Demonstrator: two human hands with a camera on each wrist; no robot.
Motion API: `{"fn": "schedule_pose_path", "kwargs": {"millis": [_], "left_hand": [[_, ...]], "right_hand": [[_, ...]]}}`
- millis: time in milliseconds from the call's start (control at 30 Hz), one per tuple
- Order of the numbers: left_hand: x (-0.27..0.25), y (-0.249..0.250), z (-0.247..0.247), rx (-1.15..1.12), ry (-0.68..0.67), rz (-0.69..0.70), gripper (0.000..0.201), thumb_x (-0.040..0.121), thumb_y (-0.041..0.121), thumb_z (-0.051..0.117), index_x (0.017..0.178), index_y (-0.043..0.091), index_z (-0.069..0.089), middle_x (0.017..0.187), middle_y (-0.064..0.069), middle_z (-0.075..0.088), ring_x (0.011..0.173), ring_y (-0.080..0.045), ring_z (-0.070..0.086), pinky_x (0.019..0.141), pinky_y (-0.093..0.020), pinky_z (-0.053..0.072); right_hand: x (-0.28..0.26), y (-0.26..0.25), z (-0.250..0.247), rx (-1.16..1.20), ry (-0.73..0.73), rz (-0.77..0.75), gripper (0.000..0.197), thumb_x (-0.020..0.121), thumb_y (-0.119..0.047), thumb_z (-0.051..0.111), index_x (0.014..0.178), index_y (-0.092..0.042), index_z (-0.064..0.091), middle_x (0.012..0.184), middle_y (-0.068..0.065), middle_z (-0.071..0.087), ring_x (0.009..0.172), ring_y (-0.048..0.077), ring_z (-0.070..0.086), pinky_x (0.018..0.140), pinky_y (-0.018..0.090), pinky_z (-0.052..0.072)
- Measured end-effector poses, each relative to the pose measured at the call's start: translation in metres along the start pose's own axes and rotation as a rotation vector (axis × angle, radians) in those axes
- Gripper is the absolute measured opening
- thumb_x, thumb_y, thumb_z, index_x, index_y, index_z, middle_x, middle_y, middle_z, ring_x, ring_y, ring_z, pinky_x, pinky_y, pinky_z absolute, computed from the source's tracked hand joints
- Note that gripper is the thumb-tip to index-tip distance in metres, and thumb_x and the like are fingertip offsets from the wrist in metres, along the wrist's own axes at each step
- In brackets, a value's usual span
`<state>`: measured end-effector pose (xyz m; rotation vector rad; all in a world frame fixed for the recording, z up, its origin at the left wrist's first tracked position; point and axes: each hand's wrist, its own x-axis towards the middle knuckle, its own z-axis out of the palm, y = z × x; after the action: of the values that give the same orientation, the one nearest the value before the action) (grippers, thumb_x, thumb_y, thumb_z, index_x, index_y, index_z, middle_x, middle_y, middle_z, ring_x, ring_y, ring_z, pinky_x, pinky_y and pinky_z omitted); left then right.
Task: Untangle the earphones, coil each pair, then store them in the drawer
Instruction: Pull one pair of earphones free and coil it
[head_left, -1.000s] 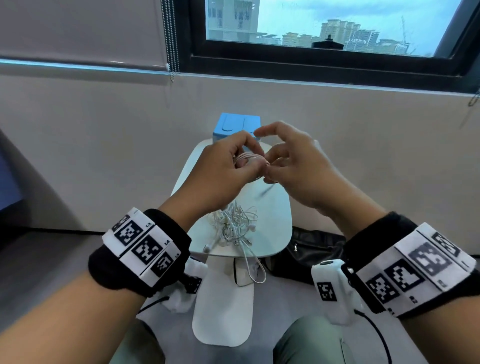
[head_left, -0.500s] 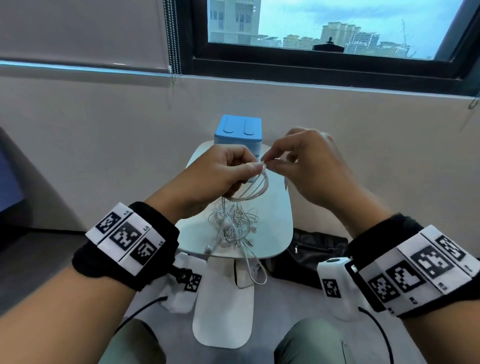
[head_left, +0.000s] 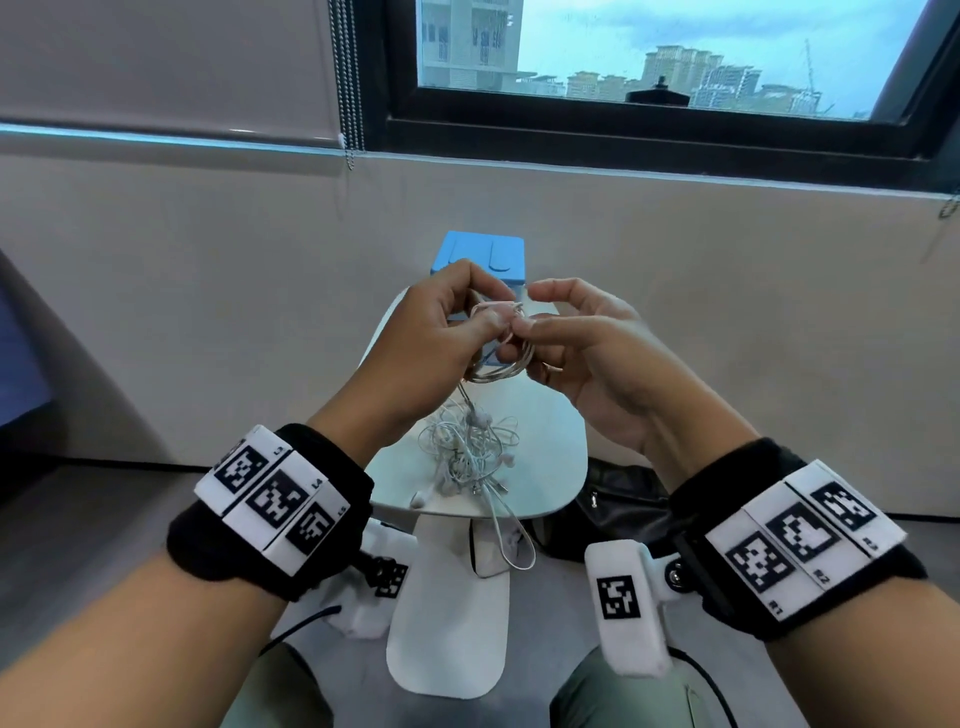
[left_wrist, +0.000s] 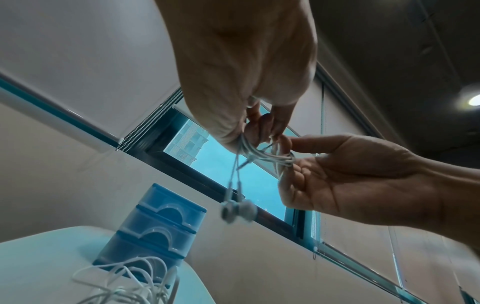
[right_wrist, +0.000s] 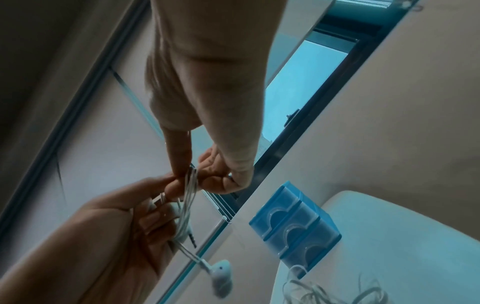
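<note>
A small coil of white earphone cable (head_left: 500, 358) hangs between my hands above the white table (head_left: 550, 457). My left hand (head_left: 498, 313) grips the coil (left_wrist: 267, 156) at its top, and two earbuds (left_wrist: 239, 209) dangle below it. My right hand (head_left: 527, 310) pinches the cable (right_wrist: 187, 197) beside the left thumb, its lower fingers curled under the loop. A tangled pile of more white earphones (head_left: 467, 457) lies on the table below. The blue drawer unit (head_left: 483, 254) stands at the table's far edge, all its drawers (left_wrist: 155, 226) closed.
One cable loop (head_left: 514, 543) from the pile hangs over the table's near edge. A black bag (head_left: 615, 506) lies on the floor to the right of the table's white base (head_left: 447, 623). A wall and window stand close behind the table.
The right hand has turned palm-up and closed in on the left, its fingers now under the coil. The loop, hanging loose half a second ago, is drawn tighter between both hands.
</note>
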<state>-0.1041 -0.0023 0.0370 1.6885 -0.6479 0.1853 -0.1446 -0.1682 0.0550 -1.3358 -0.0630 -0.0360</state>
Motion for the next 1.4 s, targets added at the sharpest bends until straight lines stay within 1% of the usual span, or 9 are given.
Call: {"fn": "schedule_pose_path", "kwargs": {"millis": [167, 300, 433, 567, 800, 867, 1000, 1167, 1400], "left_hand": [[-0.003, 0.009, 0.001, -0.018, -0.119, -0.011, 0.018, 0.104, 0.011, 0.055, 0.113, 0.016, 0.07, 0.065, 0.014, 0.051, 0.055, -0.004, 0.05, 0.056, -0.019, 0.04], [0.001, 0.007, 0.0, 0.089, -0.13, -0.008, 0.007, 0.099, 0.024, 0.066, 0.102, 0.024, 0.072, 0.076, 0.009, 0.057, 0.063, -0.008, 0.056, 0.064, -0.03, 0.044], [0.006, 0.005, 0.003, 0.294, -0.099, 0.026, 0.006, 0.1, 0.026, 0.065, 0.096, 0.025, 0.069, 0.071, 0.025, 0.064, 0.066, 0.004, 0.059, 0.063, -0.014, 0.041], [0.013, 0.005, 0.007, 0.459, -0.052, 0.06, 0.01, 0.101, 0.026, 0.062, 0.095, 0.019, 0.068, 0.08, 0.015, 0.064, 0.069, 0.009, 0.057, 0.057, -0.008, 0.036], [0.013, 0.001, 0.002, 0.269, -0.123, -0.095, 0.028, 0.105, 0.028, 0.056, 0.087, 0.008, 0.064, 0.053, 0.014, 0.048, 0.049, -0.008, 0.042, 0.055, -0.029, 0.036], [0.012, 0.002, 0.004, 0.072, -0.138, -0.157, 0.029, 0.108, 0.024, 0.052, 0.087, 0.008, 0.062, 0.051, 0.009, 0.04, 0.045, -0.012, 0.034, 0.051, -0.029, 0.029], [0.009, 0.001, 0.012, -0.058, -0.073, -0.164, 0.026, 0.108, 0.021, 0.05, 0.087, 0.009, 0.058, 0.052, 0.008, 0.039, 0.045, -0.009, 0.031, 0.049, -0.027, 0.027], [0.008, -0.01, 0.015, -0.027, 0.07, -0.116, 0.026, 0.104, 0.029, 0.057, 0.085, 0.013, 0.056, 0.056, 0.01, 0.051, 0.046, -0.007, 0.042, 0.052, -0.026, 0.033], [0.009, -0.012, 0.006, 0.059, 0.137, -0.055, 0.022, 0.102, 0.026, 0.063, 0.084, 0.016, 0.066, 0.069, 0.01, 0.065, 0.049, 0.0, 0.052, 0.057, -0.022, 0.04]], "right_hand": [[-0.005, -0.008, -0.006, 0.035, -0.157, 0.069, 0.036, 0.078, -0.004, 0.067, 0.111, -0.017, 0.058, 0.082, 0.004, 0.066, 0.072, 0.017, 0.061, 0.069, 0.031, 0.037], [-0.005, -0.01, -0.012, -0.24, -0.146, -0.014, 0.047, 0.087, 0.008, 0.068, 0.127, -0.009, 0.052, 0.087, 0.006, 0.068, 0.083, 0.022, 0.066, 0.081, 0.036, 0.046], [-0.003, -0.009, -0.012, -0.645, -0.091, -0.179, 0.047, 0.09, 0.002, 0.073, 0.125, -0.018, 0.05, 0.082, 0.013, 0.062, 0.075, 0.026, 0.066, 0.08, 0.036, 0.059], [0.0, -0.007, -0.006, -0.864, 0.02, -0.337, 0.036, 0.092, 0.0, 0.07, 0.117, -0.022, 0.057, 0.089, 0.012, 0.072, 0.072, 0.028, 0.075, 0.067, 0.043, 0.065], [0.001, -0.01, -0.015, -1.346, 0.204, -0.539, 0.006, 0.092, -0.027, 0.072, 0.09, -0.032, 0.074, 0.102, -0.011, 0.071, 0.105, 0.018, 0.058, 0.088, 0.039, 0.043], [0.0, -0.005, -0.017, -1.307, 0.275, -0.578, 0.005, 0.09, -0.032, 0.075, 0.086, -0.035, 0.074, 0.103, -0.016, 0.062, 0.104, 0.014, 0.049, 0.083, 0.035, 0.033], [0.008, 0.008, -0.012, -0.803, 0.263, -0.401, 0.006, 0.086, -0.016, 0.08, 0.083, -0.02, 0.078, 0.081, -0.004, 0.074, 0.073, 0.014, 0.067, 0.069, 0.033, 0.054], [0.006, 0.007, 0.001, -0.069, 0.13, -0.091, 0.01, 0.089, 0.009, 0.066, 0.099, 0.01, 0.067, 0.091, 0.028, 0.072, 0.081, 0.036, 0.073, 0.089, 0.048, 0.059], [0.008, 0.002, 0.006, 0.044, 0.104, 0.043, 0.036, 0.088, 0.006, 0.068, 0.111, -0.016, 0.05, 0.079, 0.008, 0.073, 0.063, 0.017, 0.068, 0.067, 0.031, 0.044]]}}
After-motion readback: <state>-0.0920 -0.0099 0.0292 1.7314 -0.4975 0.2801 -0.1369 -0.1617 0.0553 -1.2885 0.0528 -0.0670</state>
